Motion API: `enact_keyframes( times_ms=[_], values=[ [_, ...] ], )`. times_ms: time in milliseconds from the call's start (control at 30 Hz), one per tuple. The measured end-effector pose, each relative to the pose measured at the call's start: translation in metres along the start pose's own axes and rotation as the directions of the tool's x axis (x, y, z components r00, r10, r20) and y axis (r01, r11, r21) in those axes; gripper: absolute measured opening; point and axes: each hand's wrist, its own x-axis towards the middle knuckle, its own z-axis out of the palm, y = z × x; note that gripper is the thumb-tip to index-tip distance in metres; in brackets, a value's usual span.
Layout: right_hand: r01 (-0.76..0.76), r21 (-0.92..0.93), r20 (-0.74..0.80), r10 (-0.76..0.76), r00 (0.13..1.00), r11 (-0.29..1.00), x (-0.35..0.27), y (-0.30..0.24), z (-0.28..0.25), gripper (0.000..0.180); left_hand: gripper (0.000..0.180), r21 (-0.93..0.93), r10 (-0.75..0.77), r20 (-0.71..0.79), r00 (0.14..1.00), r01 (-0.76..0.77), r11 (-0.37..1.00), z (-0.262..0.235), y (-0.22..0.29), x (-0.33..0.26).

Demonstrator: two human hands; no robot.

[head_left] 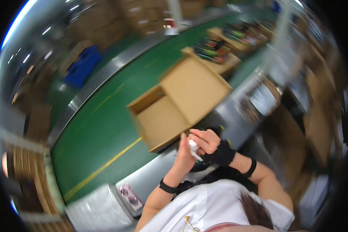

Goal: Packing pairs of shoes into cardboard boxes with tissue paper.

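My two hands meet near the picture's middle, just below an open brown cardboard box (181,104) that lies tilted on a green conveyor belt (100,131). My left hand (185,154) has a black band at the wrist. My right hand (207,142) wears a black fingerless wrist wrap. A small white object (193,150), perhaps crumpled paper or tape, sits between the fingers of both hands. The frame is motion-blurred, so which hand grips it is unclear.
More cardboard boxes (220,54) with dark items ride farther along the belt. A grey metal rail (154,178) edges the belt near me. A white wrapped bundle (98,210) and a small pink object (129,197) lie at lower left. Stacked cartons (104,23) stand beyond the belt.
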Motion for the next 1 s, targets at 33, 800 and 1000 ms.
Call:
enact_keyframes(
  times_ms=[33,800,1000],
  values=[
    [-0.038,-0.024,-0.018,0.038,0.999,0.999,-0.015,-0.002,-0.001,0.05,0.062,0.031,-0.092,0.061,0.994,0.09,0.995,0.008,0.001,-0.003],
    [-0.486,0.869,-0.448,0.561,-0.696,0.092,-0.615,0.129,-0.364,0.019,0.027,0.405,-0.167,-0.35,0.922,0.309,0.86,0.04,-0.115,-0.003],
    [0.06,0.519,0.848,0.523,0.088,-0.852,-0.56,0.22,-0.294,0.018,0.025,0.515,0.023,-0.481,0.877,0.261,0.816,0.061,-0.108,-0.008]
  ],
)
